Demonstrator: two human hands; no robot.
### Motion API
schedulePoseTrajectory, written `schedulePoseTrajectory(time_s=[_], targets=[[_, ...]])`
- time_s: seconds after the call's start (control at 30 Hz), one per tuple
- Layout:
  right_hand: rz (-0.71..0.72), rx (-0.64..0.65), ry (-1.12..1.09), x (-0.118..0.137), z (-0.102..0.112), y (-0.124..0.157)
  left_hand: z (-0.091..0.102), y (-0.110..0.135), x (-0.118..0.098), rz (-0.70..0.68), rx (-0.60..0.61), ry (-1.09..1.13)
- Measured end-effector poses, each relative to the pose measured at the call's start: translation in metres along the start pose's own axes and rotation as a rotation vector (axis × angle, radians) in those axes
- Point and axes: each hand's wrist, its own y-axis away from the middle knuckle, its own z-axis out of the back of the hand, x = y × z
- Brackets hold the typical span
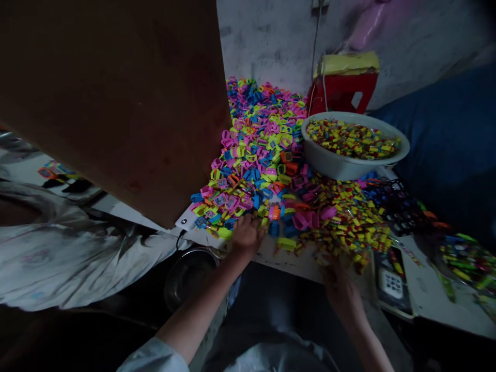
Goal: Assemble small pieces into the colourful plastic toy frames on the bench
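Observation:
My left hand (247, 236) lies at the front edge of a big heap of pink, yellow, blue and orange plastic pieces that look like toy watches (267, 139). Its fingers are apart and reach among the pieces; nothing held shows. To the right, my right hand (341, 281) is at the table's front edge, just below a pile of small yellow and red wrapped pieces, like candies (349, 212). That hand is dark and smeared, so its fingers are hard to make out. A few loose toy watches lie on the table between my hands.
A tall cardboard box (127, 103) blocks the left side. Behind the wrapped pieces stands a white basin (349, 168) full of more of them. On the right are a phone (393, 281), a black grid tray (399, 204) and a bag of colourful pieces (468, 261). A metal bowl (189, 276) is below the table.

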Motion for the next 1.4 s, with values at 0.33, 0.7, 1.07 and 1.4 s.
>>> schedulePoseTrajectory(time_s=[0.33, 0.7, 1.07, 1.4], targets=[[0.131, 0.037, -0.093, 0.016, -0.011, 0.01, -0.018, -0.008, 0.005, 0.088, -0.025, -0.065], [0.19, 0.051, -0.135, 0.039, -0.012, 0.008, -0.028, -0.009, -0.028, 0.027, -0.021, -0.024], [0.197, -0.136, -0.296, 0.08, 0.025, -0.001, 0.03, 0.037, -0.034, -0.145, 0.423, 0.873], [0.214, -0.033, -0.666, 0.096, 0.012, 0.041, 0.032, 0.062, -0.067, 0.415, 0.592, 1.894]])
